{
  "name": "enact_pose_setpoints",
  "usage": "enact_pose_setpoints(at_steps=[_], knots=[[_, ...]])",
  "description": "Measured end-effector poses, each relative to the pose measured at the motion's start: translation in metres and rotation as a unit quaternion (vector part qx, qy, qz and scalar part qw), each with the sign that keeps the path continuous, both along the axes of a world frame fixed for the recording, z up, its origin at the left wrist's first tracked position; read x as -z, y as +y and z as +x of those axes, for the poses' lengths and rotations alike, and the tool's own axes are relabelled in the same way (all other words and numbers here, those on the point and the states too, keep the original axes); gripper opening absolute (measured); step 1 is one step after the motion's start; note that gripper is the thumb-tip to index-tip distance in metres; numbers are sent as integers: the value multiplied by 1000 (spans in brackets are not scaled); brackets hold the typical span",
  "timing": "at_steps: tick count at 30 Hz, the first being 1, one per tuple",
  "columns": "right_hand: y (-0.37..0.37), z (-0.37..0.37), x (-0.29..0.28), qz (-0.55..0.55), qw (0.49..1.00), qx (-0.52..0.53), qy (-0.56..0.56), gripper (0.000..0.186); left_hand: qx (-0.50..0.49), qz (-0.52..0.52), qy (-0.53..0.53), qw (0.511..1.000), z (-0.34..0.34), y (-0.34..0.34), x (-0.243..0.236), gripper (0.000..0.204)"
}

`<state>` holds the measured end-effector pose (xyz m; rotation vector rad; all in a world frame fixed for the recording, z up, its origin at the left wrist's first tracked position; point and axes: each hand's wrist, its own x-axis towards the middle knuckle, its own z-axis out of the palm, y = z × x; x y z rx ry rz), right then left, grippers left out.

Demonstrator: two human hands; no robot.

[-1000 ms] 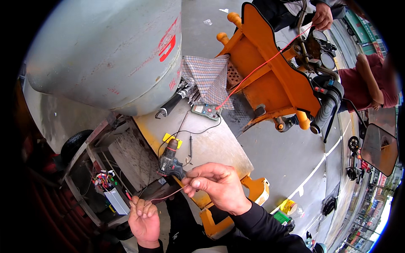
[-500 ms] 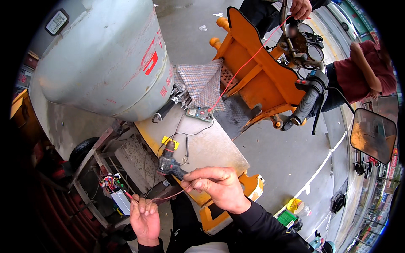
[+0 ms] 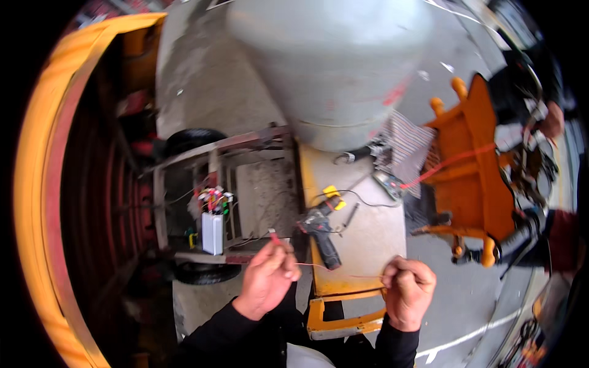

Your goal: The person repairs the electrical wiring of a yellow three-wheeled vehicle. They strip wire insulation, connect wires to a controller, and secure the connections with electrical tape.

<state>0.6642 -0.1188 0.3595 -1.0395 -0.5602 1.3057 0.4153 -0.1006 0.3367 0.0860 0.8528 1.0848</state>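
Note:
A thin reddish wire (image 3: 313,265) stretches between my two hands above the work surface's front end. My left hand (image 3: 265,279) is closed in a pinch on it, and a small red end piece (image 3: 274,237) with a pale tip sticks up past the fingers. On the right, my right hand (image 3: 410,293) is closed too, thumb against fingers, at the wire's other stretch. A black cordless drill (image 3: 321,236) lies on the pale tabletop (image 3: 362,245) between and beyond the hands. Farther back rests a multimeter (image 3: 389,185) with red and black leads.
A silver controller box (image 3: 212,233) with many coloured wires sits in a metal cart frame (image 3: 161,208) at left. Behind the tabletop stands a big grey tank (image 3: 331,73). An orange wooden chair (image 3: 469,165) lies tipped at right, near another person's hand (image 3: 552,119) and handlebars.
The view has swung left, bringing the cart and controller box toward the middle. My hands have moved farther apart, the right one now lower and to the right, the wire still between them.

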Motion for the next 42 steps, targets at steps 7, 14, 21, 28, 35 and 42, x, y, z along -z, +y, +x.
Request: enact_pose_setpoints(at_steps=[7, 14, 21, 28, 35, 42], knots=[[-23, 24, 33, -46, 998, -11, -43, 22, 30, -47, -56, 997, -2, -20, 31, 19], [-5, 14, 30, -113, 986, -102, -66, 19, 4, -56, -59, 997, -21, -16, 50, 21], [35, -58, 41, -189, 966, -169, -56, 19, -52, -83, -65, 993, -80, -5, 100, 21], [61, -116, 84, -227, 944, -238, -38, 20, -76, -118, -96, 985, -136, 4, 166, 19], [79, -182, 136, -366, 911, -175, -72, 18, -71, -150, -61, 984, -214, 13, 212, 20], [121, -236, 158, -309, 916, -251, -53, 23, 88, -152, 20, 984, -273, 21, 253, 21]])
